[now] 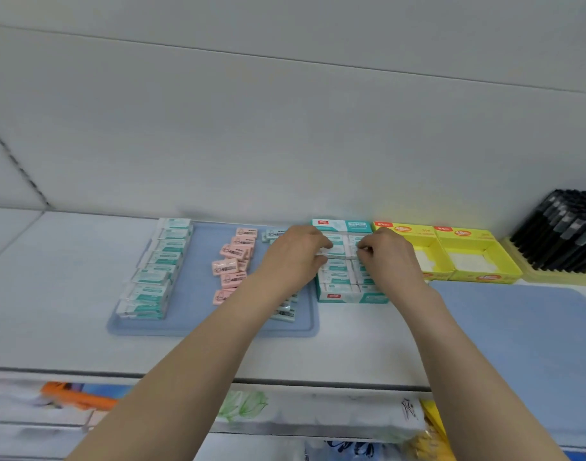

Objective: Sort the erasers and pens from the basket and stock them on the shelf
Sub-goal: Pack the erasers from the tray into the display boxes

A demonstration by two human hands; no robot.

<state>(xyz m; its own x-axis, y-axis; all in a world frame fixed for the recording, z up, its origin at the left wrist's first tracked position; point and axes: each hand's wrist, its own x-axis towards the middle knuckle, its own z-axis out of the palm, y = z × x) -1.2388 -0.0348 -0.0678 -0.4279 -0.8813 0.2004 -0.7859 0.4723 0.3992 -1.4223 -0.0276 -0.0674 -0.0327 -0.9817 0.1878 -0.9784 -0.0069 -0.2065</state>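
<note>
Forearms (pixel 218 344) stretch over the shelf (pixel 68 261). Left hand (pixel 295 257) and right hand (pixel 389 257) each pinch white-teal erasers (pixel 336 276) packed in the teal box (pixel 351 297). Black pens (pixel 561 234) stand far right.

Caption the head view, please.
Left hand and right hand pinch teal erasers in the teal display box on shelf.

A plain white back panel (pixel 285 111), slotted rail (pixel 17 161) at left, rises behind the white shelf (pixel 68 261).
</note>
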